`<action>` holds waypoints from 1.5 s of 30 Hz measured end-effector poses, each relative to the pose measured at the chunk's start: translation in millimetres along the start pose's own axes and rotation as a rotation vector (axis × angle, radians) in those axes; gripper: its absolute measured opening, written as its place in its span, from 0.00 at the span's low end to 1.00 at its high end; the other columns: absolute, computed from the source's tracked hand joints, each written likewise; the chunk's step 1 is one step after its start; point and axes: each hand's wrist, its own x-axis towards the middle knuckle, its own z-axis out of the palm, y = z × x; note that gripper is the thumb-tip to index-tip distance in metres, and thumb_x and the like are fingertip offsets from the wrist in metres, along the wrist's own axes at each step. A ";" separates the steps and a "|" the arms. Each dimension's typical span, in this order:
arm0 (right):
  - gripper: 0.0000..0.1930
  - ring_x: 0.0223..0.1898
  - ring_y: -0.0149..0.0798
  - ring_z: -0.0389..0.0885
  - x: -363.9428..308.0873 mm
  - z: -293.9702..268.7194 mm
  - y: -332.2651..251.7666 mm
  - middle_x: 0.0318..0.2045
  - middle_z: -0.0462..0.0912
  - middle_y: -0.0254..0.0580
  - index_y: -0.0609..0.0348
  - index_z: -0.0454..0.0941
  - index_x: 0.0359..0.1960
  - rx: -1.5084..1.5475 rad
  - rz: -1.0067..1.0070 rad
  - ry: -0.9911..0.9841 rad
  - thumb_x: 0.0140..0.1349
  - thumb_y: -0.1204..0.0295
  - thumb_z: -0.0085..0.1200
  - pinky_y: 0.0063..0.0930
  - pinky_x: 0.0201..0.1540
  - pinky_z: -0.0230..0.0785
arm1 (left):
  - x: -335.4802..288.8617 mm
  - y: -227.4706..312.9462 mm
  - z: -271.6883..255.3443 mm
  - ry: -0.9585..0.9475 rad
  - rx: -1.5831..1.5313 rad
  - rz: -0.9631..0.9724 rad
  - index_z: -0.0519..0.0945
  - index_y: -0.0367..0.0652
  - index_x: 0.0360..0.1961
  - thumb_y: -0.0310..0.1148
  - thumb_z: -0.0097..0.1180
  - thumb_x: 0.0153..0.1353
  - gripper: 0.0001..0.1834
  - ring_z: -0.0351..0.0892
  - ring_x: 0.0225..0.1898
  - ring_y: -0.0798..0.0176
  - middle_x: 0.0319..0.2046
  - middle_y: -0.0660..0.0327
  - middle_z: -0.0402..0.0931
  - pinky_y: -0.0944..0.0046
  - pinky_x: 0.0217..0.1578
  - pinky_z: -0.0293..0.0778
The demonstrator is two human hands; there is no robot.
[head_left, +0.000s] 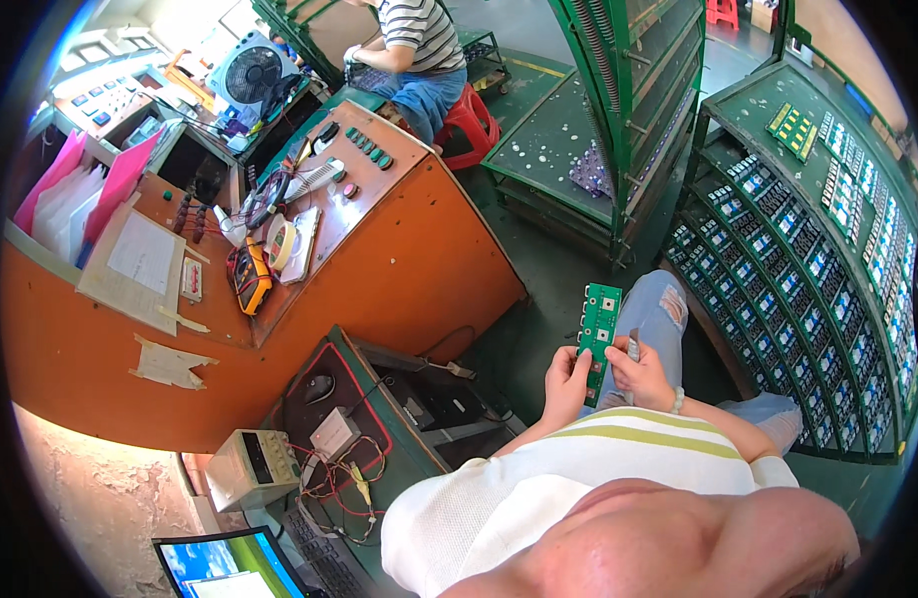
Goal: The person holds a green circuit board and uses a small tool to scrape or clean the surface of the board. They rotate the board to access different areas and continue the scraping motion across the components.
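A long green circuit board (599, 324) is held upright over my lap in blue jeans. My left hand (566, 384) grips its lower left edge. My right hand (640, 374) grips its lower right edge, with a small pale object between the fingers. Both hands are close together, just in front of my striped white shirt.
A green rack (807, 249) of several small circuit boards stands at my right. An orange test bench (399, 229) with buttons, a yellow meter (250, 279) and tape is at left. A power supply (252, 466), wires and a screen lie near my left. Another person sits on a red stool (469, 120).
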 end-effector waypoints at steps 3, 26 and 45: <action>0.09 0.13 0.17 0.56 0.6 0.4 -0.5 0.15 0.64 0.22 0.61 0.74 0.42 0.020 0.011 -0.018 0.63 0.72 0.52 0.15 0.16 0.47 | -1.7 8.7 1.7 -0.001 0.000 -0.026 0.71 0.39 0.35 0.34 0.50 0.65 0.08 0.69 0.25 0.78 0.27 0.65 0.74 0.75 0.22 0.66; 0.11 0.18 0.16 0.61 -6.3 -0.4 -28.7 0.21 0.73 0.24 0.60 0.76 0.43 -0.140 -0.179 0.041 0.63 0.69 0.54 0.14 0.20 0.53 | -11.7 20.0 9.9 -0.199 -0.131 0.085 0.70 0.37 0.45 0.27 0.48 0.66 0.09 0.70 0.37 0.76 0.37 0.66 0.73 0.76 0.40 0.67; 0.12 0.19 0.16 0.59 -59.9 -60.0 -127.4 0.23 0.75 0.24 0.63 0.77 0.44 -0.052 -0.428 0.161 0.62 0.72 0.54 0.13 0.20 0.51 | 13.1 63.7 136.2 -0.524 -0.268 0.031 0.59 0.42 0.62 0.29 0.38 0.68 0.21 0.72 0.51 0.66 0.52 0.59 0.69 0.62 0.51 0.70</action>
